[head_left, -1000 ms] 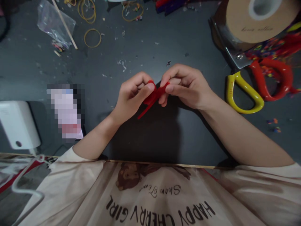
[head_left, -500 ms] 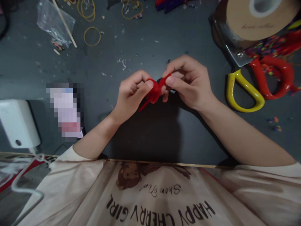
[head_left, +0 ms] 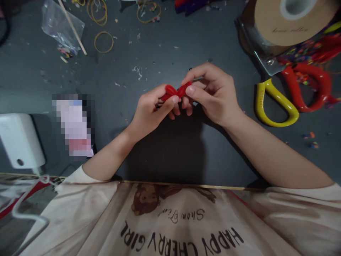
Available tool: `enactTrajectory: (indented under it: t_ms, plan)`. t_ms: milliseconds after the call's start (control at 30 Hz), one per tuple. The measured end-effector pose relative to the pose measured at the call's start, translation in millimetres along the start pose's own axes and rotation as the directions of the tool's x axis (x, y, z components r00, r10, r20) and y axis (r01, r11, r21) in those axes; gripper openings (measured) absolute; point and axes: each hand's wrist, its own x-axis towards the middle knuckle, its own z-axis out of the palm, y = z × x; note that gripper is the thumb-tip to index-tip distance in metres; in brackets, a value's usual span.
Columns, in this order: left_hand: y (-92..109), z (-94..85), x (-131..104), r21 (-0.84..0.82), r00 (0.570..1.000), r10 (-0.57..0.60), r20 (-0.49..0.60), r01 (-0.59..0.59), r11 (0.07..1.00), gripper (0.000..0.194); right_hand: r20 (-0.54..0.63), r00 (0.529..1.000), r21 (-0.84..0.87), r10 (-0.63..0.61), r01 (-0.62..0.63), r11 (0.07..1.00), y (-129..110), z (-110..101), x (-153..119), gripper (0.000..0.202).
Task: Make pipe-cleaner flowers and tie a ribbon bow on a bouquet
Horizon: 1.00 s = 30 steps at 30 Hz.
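Note:
A red pipe cleaner, bent into loops, is held between my two hands above the dark table. My left hand is closed on its left loops, the thumb pressing near the middle where the loops meet. On the other side, my right hand pinches the right loop between thumb and forefinger. The remaining fingers of both hands curl beneath, and the underside of the pipe cleaner is hidden by them.
To the right lie scissors with yellow and red handles, beside a ribbon spool. A blurred-out phone and a white power bank are at left. Rubber bands, a plastic bag and a thin stick lie at the back.
My left thumb has slid right and down to the middle of the red pipe cleaner. Its left loops now show above the thumb, and the end that stuck out below is out of sight.

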Motion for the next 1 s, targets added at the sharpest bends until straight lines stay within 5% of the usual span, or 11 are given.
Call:
enactTrajectory:
  t_ms: [367, 1000]
  plan:
    - [2.4, -1.7, -1.3, 0.019, 0.999, 0.036, 0.040, -0.037, 0.999, 0.031, 0.166, 0.986, -0.041, -0.014, 0.021, 0.999, -0.3, -1.5, -0.8, 0.013]
    - [3.3, -12.0, -2.5, -0.187, 0.988, -0.011, 0.156, 0.040, 0.981, 0.027, 0.180, 0.982, 0.113, 0.052, -0.073, 0.991, 1.5, -9.6, 0.6, 0.021]
